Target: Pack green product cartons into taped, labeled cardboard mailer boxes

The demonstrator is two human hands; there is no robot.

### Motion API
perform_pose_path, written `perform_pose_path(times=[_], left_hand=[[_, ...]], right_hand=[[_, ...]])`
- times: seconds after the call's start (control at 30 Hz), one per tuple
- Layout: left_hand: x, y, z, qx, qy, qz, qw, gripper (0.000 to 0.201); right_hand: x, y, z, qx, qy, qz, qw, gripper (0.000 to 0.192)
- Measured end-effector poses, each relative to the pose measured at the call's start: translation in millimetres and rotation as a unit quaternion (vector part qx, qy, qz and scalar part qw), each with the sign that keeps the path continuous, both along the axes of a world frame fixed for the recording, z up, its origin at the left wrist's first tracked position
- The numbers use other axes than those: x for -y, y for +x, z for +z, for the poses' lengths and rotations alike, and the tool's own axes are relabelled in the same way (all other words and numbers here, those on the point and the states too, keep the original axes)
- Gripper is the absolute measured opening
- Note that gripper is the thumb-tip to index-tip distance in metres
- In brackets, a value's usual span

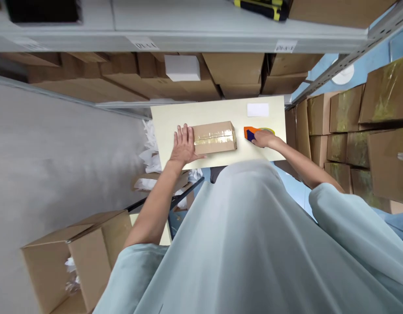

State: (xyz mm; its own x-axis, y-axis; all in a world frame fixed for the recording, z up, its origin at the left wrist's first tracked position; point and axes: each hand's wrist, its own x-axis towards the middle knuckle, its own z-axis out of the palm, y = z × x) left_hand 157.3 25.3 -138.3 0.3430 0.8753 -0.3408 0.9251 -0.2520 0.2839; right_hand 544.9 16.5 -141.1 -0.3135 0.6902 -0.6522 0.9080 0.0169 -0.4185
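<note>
Box: small taped cardboard box (215, 137) sits mid-table (221, 111), long axis running 9 to 3 o'clock, clear tape along the top seam
Left hand: left hand (184, 146) lies flat and spread, fingers unclenched, pressing the box's 9 o'clock end, gripping nothing
Right hand: right hand (265, 139) rests curled over the orange tape dispenser (251, 133) at 3 o'clock of the box; whether it truly grips, I cannot tell
Handling: looks light, stiff, tape strip slick; best taken by the 2 short ends
Around: white label (258, 110) at 1 o'clock, stacked cartons (348, 131) on the right, open carton (77, 257) at 7 o'clock
</note>
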Motion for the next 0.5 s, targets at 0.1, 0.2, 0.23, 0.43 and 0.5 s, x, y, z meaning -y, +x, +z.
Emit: perform_pose_path(times=[0.1,0.2,0.23,0.43,0.5], left_hand=[[2.9,36.1,8.6,0.057,0.036,-0.030,0.997,0.163],[-6.5,87.6,29.3,0.140,0.121,-0.089,0.979,0.145],[-13.8,103.9,39.5,0.160,0.161,-0.104,0.968,0.139],[-84.3,150.0,124.2,0.208,0.347,-0.064,0.912,0.119],[-106.5,149.9,148.9,0.211,0.359,-0.034,0.908,0.116]], right_hand=[[-2.9,5.2,39.7,0.016,0.058,-0.036,0.998,0.049],[-23.7,-2.1,94.0,-0.032,0.129,-0.061,0.989,0.054],[-34.3,-6.9,112.6,-0.043,0.151,-0.062,0.986,0.057],[-120.8,-47.8,213.1,-0.082,0.357,0.017,0.930,0.055],[-149.6,-62.4,238.3,-0.062,0.396,0.044,0.915,0.050]])
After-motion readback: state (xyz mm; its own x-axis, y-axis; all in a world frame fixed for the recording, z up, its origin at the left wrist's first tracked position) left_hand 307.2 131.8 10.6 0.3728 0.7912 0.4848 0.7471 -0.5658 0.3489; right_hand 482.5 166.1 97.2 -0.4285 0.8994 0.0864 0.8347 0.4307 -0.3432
